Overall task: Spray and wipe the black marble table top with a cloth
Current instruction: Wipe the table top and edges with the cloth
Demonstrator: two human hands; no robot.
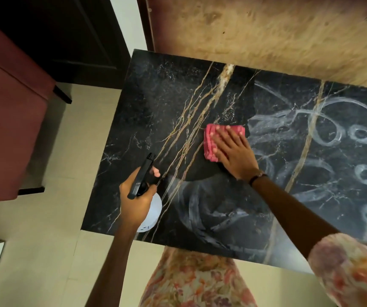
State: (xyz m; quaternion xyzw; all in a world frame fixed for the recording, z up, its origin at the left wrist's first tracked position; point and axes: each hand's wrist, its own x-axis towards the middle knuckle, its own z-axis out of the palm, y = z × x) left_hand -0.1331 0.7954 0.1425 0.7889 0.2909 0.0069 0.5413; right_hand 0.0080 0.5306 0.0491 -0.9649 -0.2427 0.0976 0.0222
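The black marble table top (160, 100) with gold veins fills the middle of the view. My right hand (233, 156) lies flat, fingers spread, pressing a folded pink cloth (211, 140) onto the marble near its centre. My left hand (137, 200) grips a spray bottle (153, 207) with a white body and black trigger head, held above the table's near-left part, nozzle pointing away from me. White swirling wipe streaks (324, 138) cover the right half and the near middle of the marble.
A dark red upholstered chair (7, 120) stands on the cream tiled floor (45, 229) left of the table. A worn tan wall (266, 36) backs the far edge. A dark door (71, 36) is at upper left. My floral garment (195, 282) meets the near edge.
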